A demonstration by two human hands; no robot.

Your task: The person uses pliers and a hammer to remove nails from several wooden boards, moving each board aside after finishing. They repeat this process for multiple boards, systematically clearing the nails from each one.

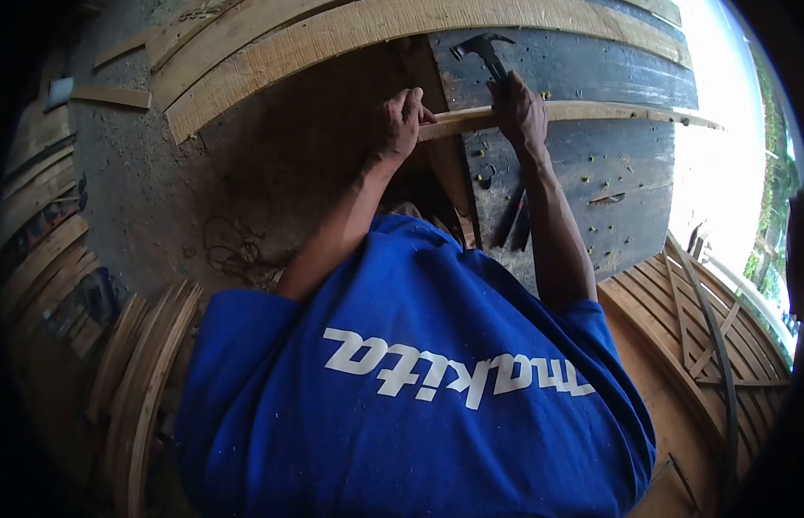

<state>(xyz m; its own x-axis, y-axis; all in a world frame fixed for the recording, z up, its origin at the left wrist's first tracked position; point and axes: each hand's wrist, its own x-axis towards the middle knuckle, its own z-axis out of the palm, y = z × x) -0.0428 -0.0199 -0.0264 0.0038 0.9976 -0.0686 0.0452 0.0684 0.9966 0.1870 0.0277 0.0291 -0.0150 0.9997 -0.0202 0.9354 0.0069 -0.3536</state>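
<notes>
A claw hammer (pixel 487 52) is in my right hand (pixel 521 116), gripped by its dark handle with the head pointing away from me. A long, narrow wooden strip (pixel 605 110) runs beneath that hand and out to the right. My left hand (pixel 403 123) is closed at the strip's near left end, with its fingers at the wood and the thumb side up. The strip lies across the dark workbench (pixel 575 160), and its left end reaches past the bench's edge.
Several long boards (pixel 333 47) lie beyond my hands. Small bits and a dark tool (pixel 512 220) are on the bench. Slatted wooden panels (pixel 721 337) stand at the right. More timber (pixel 147 371) is stacked at the left, and a loose cord (pixel 234 246) lies on the floor.
</notes>
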